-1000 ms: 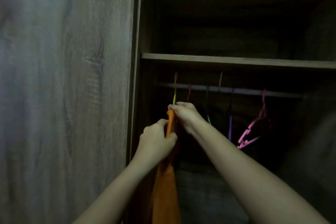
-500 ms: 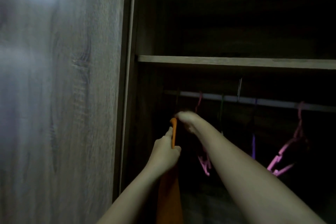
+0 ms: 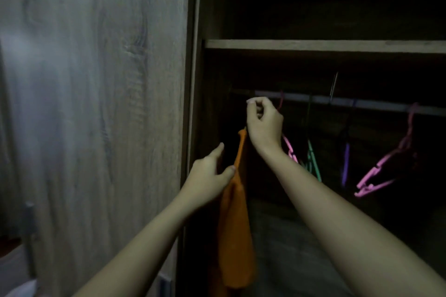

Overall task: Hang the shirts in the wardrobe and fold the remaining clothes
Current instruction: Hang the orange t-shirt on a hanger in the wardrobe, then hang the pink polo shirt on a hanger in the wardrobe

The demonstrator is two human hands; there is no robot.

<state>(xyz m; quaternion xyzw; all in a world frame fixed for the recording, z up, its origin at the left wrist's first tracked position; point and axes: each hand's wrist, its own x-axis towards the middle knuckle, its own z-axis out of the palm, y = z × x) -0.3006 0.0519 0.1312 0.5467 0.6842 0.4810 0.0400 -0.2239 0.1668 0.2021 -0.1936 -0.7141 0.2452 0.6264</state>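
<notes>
An orange shirt [image 3: 235, 224] hangs edge-on at the left end of the dark wardrobe, just inside its side wall. My right hand [image 3: 264, 123] is raised to the grey rail [image 3: 362, 103], fingers curled above the shirt's top as if round its hanger's hook, which the dark hides. My left hand [image 3: 210, 176] is lower, beside the shirt's shoulder. Its index finger points straight up and its thumb tip touches the orange cloth.
The wood-grain wardrobe door [image 3: 96, 103] fills the left. A shelf [image 3: 313, 46] runs above the rail. Bare hangers hang to the right: pink [image 3: 289, 149], green [image 3: 312, 159], purple [image 3: 345, 164] and a tilted pink one [image 3: 383, 171]. Grey cloth lies low inside.
My right hand has risen from the shirt's top to the rail. My left hand has let go its grip on the shirt and opened; only the thumb touches it now.
</notes>
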